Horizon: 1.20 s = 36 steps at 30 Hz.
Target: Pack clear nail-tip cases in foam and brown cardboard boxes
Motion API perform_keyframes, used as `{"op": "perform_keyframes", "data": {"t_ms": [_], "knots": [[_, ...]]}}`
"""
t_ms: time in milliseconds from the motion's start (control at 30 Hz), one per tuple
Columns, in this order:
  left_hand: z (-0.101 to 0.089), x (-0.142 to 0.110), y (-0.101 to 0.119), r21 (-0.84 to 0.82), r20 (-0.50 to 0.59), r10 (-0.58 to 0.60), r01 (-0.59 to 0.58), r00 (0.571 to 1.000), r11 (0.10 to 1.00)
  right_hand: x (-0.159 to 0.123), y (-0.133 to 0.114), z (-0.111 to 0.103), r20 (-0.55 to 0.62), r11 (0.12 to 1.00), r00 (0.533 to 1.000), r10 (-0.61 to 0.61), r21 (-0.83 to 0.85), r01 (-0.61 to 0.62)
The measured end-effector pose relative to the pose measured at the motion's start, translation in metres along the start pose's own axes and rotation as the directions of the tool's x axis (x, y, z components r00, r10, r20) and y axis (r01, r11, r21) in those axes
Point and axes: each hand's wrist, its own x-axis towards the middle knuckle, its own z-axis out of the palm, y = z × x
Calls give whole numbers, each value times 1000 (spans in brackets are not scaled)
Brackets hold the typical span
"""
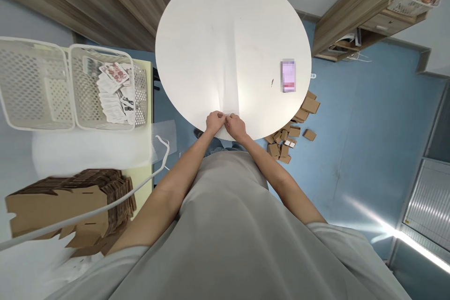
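At the near edge of a round white table (197, 23), my left hand (214, 122) and my right hand (235, 126) come close together. Both have their fingers pinched, fingertips nearly meeting. What lies between them is too small or too pale to make out against the white top. A faint pale strip runs up the tabletop beyond my fingers; whether it is a thin sheet or a reflection I cannot tell. On the right side of the table lies a phone-like rectangle (288, 75), blurred out, with a small dark mark to its left.
Left, a side table (142, 161) bears a white basket (82, 89) of printed cards, another basket (21, 84), and stacked flat cardboard (63, 211). A white cable (116, 204) crosses there. Small cardboard boxes (281, 143) lie on the floor at right. A wooden cabinet (348, 14) stands beyond.
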Motion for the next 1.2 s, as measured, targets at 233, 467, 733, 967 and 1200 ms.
{"op": "perform_keyframes", "data": {"t_ms": [233, 467, 733, 967, 1200], "knots": [[6, 2, -6, 40, -66, -38, 41, 997, 998, -8, 15, -3, -41, 994, 998, 38, 104, -34], [12, 3, -13, 47, -54, -61, 64, 997, 997, 4, 52, -4, -50, 873, 916, 397, 327, -361], [21, 0, -10, 111, -124, -64, 78, 990, 991, 19, 57, 14, 8, 794, 896, 444, 460, -397], [21, -8, 0, 310, -80, 272, -236, 959, 921, 20, 59, 14, 26, 748, 869, 495, 496, -441], [14, -14, -16, 263, 152, 657, -671, 739, 693, 23, 68, 18, 8, 724, 852, 523, 523, -449]]}}
